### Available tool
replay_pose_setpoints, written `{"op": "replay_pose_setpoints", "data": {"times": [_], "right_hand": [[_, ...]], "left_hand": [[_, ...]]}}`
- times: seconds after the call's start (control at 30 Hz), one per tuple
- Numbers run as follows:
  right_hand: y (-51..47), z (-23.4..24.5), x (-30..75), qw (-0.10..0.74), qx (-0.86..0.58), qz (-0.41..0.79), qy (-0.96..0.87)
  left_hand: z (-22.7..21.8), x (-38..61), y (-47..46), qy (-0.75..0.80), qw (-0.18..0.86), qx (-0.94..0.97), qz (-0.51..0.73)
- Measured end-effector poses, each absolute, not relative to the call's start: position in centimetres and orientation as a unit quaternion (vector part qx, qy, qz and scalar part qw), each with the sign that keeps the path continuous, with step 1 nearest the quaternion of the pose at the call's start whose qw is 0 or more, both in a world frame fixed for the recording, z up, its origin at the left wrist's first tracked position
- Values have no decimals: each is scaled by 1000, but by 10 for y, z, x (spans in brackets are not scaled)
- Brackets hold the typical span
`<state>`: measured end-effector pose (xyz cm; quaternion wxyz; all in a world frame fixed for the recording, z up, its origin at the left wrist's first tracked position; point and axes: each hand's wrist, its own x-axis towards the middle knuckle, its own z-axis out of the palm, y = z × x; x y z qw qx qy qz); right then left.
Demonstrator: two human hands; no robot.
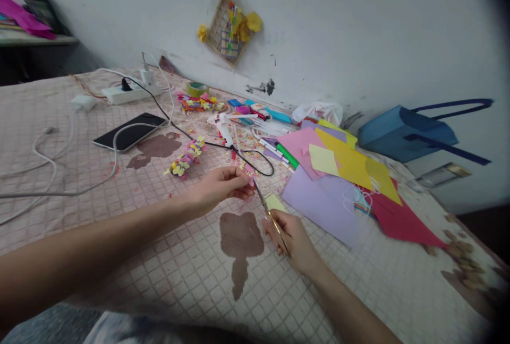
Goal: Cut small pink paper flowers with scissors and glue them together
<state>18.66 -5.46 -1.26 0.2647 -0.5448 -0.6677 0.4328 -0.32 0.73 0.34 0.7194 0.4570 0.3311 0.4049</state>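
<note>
— Nearest the camera, a left forearm (99, 251) and a right forearm (350, 296) reach inward. Over what do they work?

— Over the worktop (171, 264), the largest feature, its grid-patterned cover broken by dark brown patches (242, 235). Toward its right side overlap a lilac sheet (319, 206), a yellow sheet (350, 161) and a red sheet (406, 219); toward its left lies a dark tablet (129, 132). Between these rests a white glue gun (226, 130), a black cord looping beside it.

— And the hands?

— Near each other but apart, each occupied. The left hand (227, 182) pinches at its fingertips; the right hand (290, 235) grips the gold handles of the scissors (268, 211), whose blades point away from the body. Whether the blades are parted cannot be told.

— What is smaller again?

— Beyond the left hand, a strip trimmed with pink and yellow bits (186, 158); beside the scissors, a pale yellow slip (277, 203). Smallest is the pink paper piece (251, 180), held in the left fingertips just beside the blade tips.

— How is such trimming best done?

— Probably by pinching the piece at its outermost edge, fingertips clear of the blades, and turning the paper rather than the scissors. Short strokes near the tips should suit it; a hard pinch may crease it.
</note>
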Motion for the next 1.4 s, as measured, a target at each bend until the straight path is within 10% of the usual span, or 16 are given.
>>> {"op": "replay_pose_setpoints", "data": {"times": [1.4], "right_hand": [[-55, -13, 187, 266, -536, 469, -650]], "left_hand": [[1, 0, 4, 333, 725, 447, 404]]}}
